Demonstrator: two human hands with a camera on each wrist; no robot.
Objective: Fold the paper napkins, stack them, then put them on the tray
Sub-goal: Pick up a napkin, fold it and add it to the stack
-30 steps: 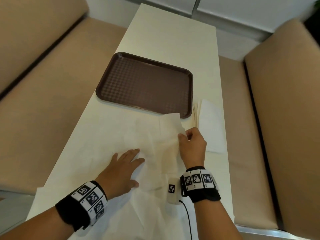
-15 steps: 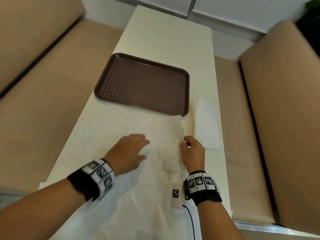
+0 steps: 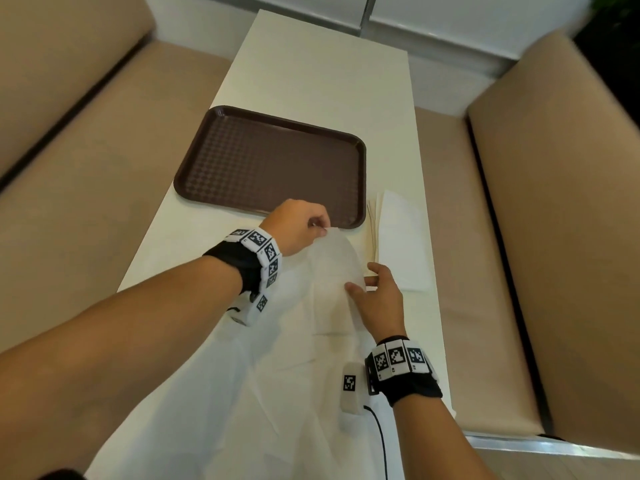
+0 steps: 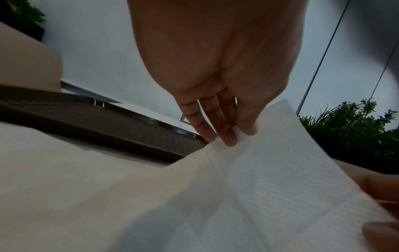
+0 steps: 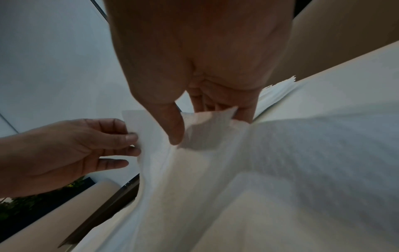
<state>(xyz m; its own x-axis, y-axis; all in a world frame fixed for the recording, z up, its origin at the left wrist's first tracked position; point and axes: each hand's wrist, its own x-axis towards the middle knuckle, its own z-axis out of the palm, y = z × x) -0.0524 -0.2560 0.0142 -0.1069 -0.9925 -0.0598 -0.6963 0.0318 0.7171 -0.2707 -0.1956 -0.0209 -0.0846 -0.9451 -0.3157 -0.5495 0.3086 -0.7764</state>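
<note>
Left of centre in the head view, the brown tray [image 3: 242, 161] lies flat on the pale table [image 3: 311, 74], nothing on it; just below its lower right corner the left hand [image 3: 294, 226] has its grip closed, thumb and fingertips pinching the far corner of an unfolded paper napkin [image 3: 332, 271] and lifting it off the table; the left wrist view confirms the pinch at the very corner, with the sheet hanging away from the fingers [image 4: 224, 134] in a soft slope.

Centre frame, the napkin is thin, embossed and already creased along earlier fold lines; it is judged very light, limp and easily torn or crumpled, with no stiffness to hold a shape unaided; more loose white sheets [image 3: 242, 393] lie under it toward the lower frame.

Right of centre, the right hand [image 3: 381, 299] grips the same napkin's near right edge, thumb on top and fingers tucked beneath, as the right wrist view shows; further right, beside the tray's right edge, a stack of folded napkins [image 3: 398, 244] rests on the table.

Assessment: best held at two corners of one edge, lightly, and laid over along the existing crease; a hard pull between the hands risks a tear; a draught or quick motion could shift the sheet.
</note>
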